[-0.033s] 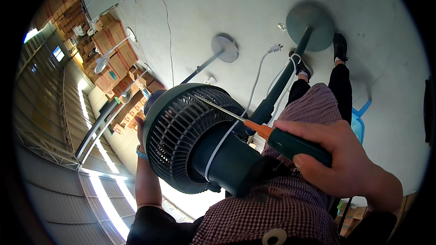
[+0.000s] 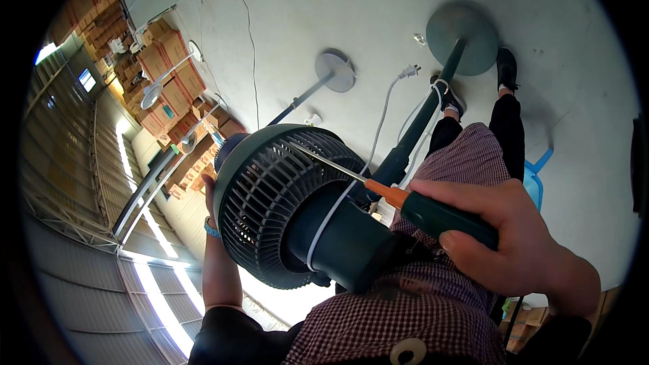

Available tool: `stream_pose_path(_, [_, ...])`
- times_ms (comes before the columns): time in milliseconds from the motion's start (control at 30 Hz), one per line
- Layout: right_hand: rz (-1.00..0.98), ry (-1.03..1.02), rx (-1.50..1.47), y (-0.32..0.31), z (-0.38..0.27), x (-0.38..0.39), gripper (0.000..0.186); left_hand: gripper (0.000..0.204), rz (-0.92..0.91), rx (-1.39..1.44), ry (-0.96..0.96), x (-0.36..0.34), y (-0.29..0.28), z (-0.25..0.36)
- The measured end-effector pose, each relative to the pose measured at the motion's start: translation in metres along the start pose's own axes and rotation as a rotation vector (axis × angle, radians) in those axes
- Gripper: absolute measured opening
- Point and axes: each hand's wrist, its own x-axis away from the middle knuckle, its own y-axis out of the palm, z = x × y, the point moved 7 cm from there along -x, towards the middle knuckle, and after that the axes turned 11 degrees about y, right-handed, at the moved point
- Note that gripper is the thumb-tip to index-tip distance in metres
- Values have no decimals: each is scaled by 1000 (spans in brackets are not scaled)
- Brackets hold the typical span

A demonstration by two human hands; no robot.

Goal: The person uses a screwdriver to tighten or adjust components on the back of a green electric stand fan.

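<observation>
A dark green pedestal fan (image 2: 270, 189) stands in front of me, its slatted head tilted and its pole running to a round base (image 2: 466, 37) near my feet. My left hand (image 2: 210, 196) holds the far left rim of the head; most of its fingers are hidden behind it. My right hand (image 2: 493, 220) is wrapped around the green handle of a screwdriver (image 2: 389, 192) with an orange collar. The metal shaft points left, its tip at the slats of the rear grille. A white power cord (image 2: 329, 220) loops round the motor housing, its plug (image 2: 410, 71) hanging beside the pole.
Another fan with a grey round base (image 2: 335, 71) stands behind. White fans (image 2: 152, 94) and stacked cardboard boxes (image 2: 165, 57) are at the far left. A blue plastic stool-like object (image 2: 533, 186) is at the right. A thin cable (image 2: 251, 47) crosses the floor.
</observation>
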Motion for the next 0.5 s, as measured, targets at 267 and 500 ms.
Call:
stream_pose_path(267, [3,-72,103,-1,-12,16,56,77,54,13,-70,16,-17,-8])
stream_pose_path(500, [-19,-20,89,-1,-10,11,56,77,80,7,-89,23,-23,-10])
